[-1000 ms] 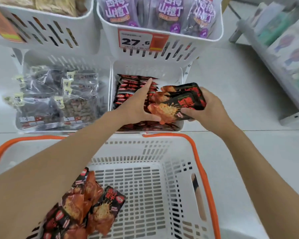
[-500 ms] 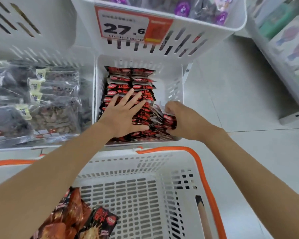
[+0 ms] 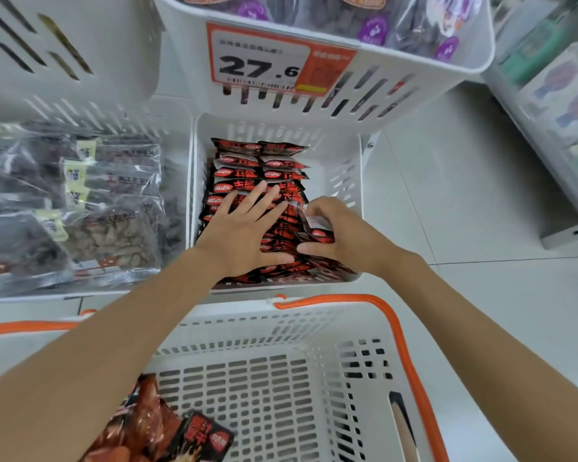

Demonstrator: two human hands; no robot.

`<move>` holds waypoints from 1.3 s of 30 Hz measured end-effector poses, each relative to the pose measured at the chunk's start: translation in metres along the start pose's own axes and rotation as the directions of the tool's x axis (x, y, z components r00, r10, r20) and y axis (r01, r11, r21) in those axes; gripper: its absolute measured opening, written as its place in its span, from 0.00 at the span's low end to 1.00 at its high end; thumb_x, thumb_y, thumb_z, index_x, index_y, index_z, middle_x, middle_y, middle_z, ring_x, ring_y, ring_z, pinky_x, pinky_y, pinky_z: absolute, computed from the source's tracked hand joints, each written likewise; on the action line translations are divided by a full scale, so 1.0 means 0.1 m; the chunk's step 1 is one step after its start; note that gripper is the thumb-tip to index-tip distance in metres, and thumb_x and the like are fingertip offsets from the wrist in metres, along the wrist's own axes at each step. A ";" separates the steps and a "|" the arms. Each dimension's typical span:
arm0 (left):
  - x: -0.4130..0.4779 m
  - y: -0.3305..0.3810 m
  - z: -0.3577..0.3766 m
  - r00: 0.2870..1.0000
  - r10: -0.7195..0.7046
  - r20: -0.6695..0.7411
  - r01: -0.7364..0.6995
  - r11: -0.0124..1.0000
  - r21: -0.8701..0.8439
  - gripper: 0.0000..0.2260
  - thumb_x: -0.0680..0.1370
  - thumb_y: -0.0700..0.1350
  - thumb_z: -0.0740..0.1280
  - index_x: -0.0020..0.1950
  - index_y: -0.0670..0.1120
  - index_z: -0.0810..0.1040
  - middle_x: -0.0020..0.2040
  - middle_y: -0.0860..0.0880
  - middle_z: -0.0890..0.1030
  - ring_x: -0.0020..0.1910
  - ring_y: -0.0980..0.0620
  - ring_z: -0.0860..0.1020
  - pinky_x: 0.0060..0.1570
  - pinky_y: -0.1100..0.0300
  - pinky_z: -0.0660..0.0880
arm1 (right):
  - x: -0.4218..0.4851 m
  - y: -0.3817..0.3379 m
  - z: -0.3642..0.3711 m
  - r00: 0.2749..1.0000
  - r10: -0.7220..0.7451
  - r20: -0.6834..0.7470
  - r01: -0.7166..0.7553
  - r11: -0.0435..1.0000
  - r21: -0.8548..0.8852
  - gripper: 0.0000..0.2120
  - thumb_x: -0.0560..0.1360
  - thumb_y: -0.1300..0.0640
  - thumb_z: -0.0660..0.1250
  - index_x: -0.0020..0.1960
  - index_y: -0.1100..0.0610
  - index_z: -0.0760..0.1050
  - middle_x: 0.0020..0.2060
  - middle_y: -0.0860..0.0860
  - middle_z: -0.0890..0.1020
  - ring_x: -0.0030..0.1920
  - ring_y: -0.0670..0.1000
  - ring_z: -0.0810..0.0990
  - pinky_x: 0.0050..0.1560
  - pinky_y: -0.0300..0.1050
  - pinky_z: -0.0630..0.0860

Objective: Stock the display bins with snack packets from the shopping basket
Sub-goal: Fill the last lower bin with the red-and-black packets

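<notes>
The left hand (image 3: 244, 228) presses flat, fingers (image 3: 264, 198) spread, on rows of glossy red-and-black snack packets (image 3: 257, 168). The right hand (image 3: 339, 236) curls round several at the row's right end. They fill the lower display bin (image 3: 354, 201), under a price tag (image 3: 264, 61) and beside clear bags (image 3: 107, 208). Spare packets (image 3: 181, 435) lie in the shopping basket (image 3: 314, 328).

The left hand (image 3: 244, 235) lies flat on the red packets (image 3: 257, 170) in the bin (image 3: 337, 155). Just beside it, the right hand (image 3: 342, 233) grips a few. The basket (image 3: 281, 328) sits below both hands.
</notes>
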State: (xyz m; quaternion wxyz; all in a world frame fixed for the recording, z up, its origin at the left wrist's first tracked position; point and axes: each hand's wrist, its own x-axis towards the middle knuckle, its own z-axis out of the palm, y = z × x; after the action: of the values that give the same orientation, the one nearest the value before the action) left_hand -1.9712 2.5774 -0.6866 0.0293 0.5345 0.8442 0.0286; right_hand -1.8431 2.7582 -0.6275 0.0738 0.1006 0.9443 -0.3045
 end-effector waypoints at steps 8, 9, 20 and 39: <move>-0.01 -0.01 0.03 1.000 -0.004 -0.020 0.003 1.000 -0.024 0.47 0.69 0.78 0.38 0.81 0.51 0.46 0.81 0.50 0.40 0.78 0.51 0.36 0.77 0.42 0.44 | 0.11 0.14 0.02 0.996 0.071 0.045 -0.068 0.995 -0.069 0.38 0.71 0.42 0.72 0.74 0.53 0.60 0.71 0.53 0.66 0.72 0.54 0.63 0.72 0.47 0.61; -0.01 -0.01 0.03 1.000 -0.002 -0.024 0.002 1.000 -0.024 0.47 0.69 0.78 0.38 0.81 0.51 0.46 0.81 0.50 0.41 0.79 0.51 0.36 0.77 0.42 0.44 | 0.09 0.12 0.04 0.998 0.065 -0.004 -0.065 0.997 -0.030 0.38 0.71 0.42 0.72 0.74 0.54 0.61 0.71 0.52 0.67 0.71 0.53 0.64 0.71 0.43 0.61; -0.01 -0.02 -0.01 1.000 -0.010 -0.010 0.009 0.994 -0.106 0.46 0.70 0.78 0.43 0.81 0.50 0.48 0.81 0.50 0.40 0.78 0.53 0.36 0.77 0.43 0.43 | 0.11 0.16 0.27 0.995 0.040 -0.091 -0.035 0.998 0.057 0.43 0.70 0.36 0.68 0.77 0.54 0.56 0.72 0.53 0.64 0.71 0.49 0.63 0.74 0.53 0.61; -3.28 0.13 -0.25 0.768 -0.633 0.095 0.523 0.536 -0.663 0.15 0.78 0.50 0.69 0.64 0.53 0.75 0.54 0.55 0.79 0.48 0.55 0.79 0.54 0.49 0.77 | -1.30 -1.03 2.43 0.833 0.305 0.462 -0.304 0.949 -0.079 0.49 0.73 0.36 0.68 0.80 0.54 0.43 0.79 0.55 0.43 0.79 0.58 0.43 0.77 0.58 0.51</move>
State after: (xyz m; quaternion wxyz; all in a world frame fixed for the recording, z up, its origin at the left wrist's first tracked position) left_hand -1.8218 2.2861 -0.6543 0.1558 0.1745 0.9059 0.3529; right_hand -1.7219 2.5142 -0.7393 0.3472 0.1730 0.8705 -0.3028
